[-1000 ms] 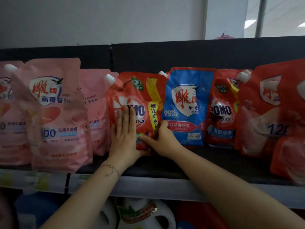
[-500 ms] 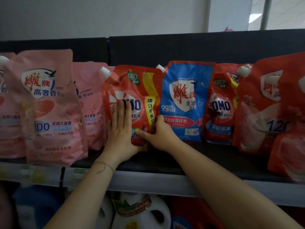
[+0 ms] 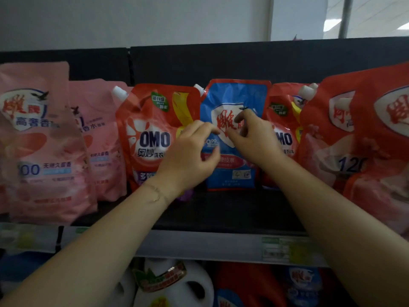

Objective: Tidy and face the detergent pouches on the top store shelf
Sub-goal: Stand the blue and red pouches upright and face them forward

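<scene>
Left hand (image 3: 190, 151): fingers curled, thumb below them, raised in front of the seam where the red OMO pouch (image 3: 152, 134) meets the blue pouch (image 3: 232, 178). Cannot tell if it has hold of either pouch or only hovers at them. Thin bracelet (image 3: 155, 192) on the left wrist. Right hand (image 3: 254, 140): fingers also curled, forefinger highest, in front of the white badge on the blue pouch. Cannot tell if it pinches the film or holds nothing. The two hands are close together, just apart. Blue pouch: upright, face forward, set toward the back of the top shelf (image 3: 221, 213), its left edge touching the red OMO pouch. Red OMO pouch: upright, face forward, white cap (image 3: 119, 93) at its upper left corner. Second OMO pouch (image 3: 285, 116): just right of the blue one and partly hidden by it and by the right forearm. Further right: two large red pouches (image 3: 332, 134), nearer the shelf front, overlapping. Left side: two pink pouches (image 3: 42, 151), the nearer one in front of the other, at the shelf front. Dark back panel (image 3: 221, 60) behind the row. Below the shelf edge: a white jug (image 3: 174, 286), print blurred.
</scene>
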The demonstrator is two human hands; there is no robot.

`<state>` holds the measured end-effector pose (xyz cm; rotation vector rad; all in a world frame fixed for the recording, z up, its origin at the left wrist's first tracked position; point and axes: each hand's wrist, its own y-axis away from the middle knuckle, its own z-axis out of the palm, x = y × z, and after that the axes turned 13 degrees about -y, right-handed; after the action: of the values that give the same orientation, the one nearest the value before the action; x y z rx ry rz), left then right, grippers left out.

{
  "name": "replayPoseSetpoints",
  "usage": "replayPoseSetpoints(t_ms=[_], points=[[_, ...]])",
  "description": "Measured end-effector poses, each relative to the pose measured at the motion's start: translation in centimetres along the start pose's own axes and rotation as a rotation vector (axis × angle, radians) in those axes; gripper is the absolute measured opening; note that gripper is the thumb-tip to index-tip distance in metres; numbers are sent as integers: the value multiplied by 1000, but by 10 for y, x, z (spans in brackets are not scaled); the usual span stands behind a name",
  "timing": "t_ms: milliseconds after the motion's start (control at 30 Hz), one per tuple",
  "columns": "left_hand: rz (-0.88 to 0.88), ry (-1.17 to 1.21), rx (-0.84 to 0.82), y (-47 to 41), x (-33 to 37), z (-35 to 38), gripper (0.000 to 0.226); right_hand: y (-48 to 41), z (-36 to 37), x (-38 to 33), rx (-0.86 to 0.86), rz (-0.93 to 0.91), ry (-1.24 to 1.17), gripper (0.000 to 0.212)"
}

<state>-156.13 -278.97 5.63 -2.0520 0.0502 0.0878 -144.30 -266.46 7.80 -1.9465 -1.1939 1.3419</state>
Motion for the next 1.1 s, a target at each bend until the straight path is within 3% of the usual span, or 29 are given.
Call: replayPoseSetpoints(t_ms=[167, 367, 567, 733, 967, 1100], points=[[-199, 58, 130, -29, 10, 50, 21, 8, 1, 30, 186, 37, -94, 37], [-159, 8, 241, -20, 5, 61, 9, 8, -5, 36, 99, 134, 50, 44], [-252, -225, -75, -14, 3, 62, 49, 11, -2, 35, -28, 225, 224, 54], [-314, -318, -345, -11, 15, 69, 79, 12, 6, 41, -61, 224, 85, 80], [-193, -339, -508, -8, 3, 89, 117, 15, 11, 46, -121, 126, -122, 90], [-219, -333, -509, -8, 1, 95, 123, 13, 10, 43, -152, 162, 22, 85]])
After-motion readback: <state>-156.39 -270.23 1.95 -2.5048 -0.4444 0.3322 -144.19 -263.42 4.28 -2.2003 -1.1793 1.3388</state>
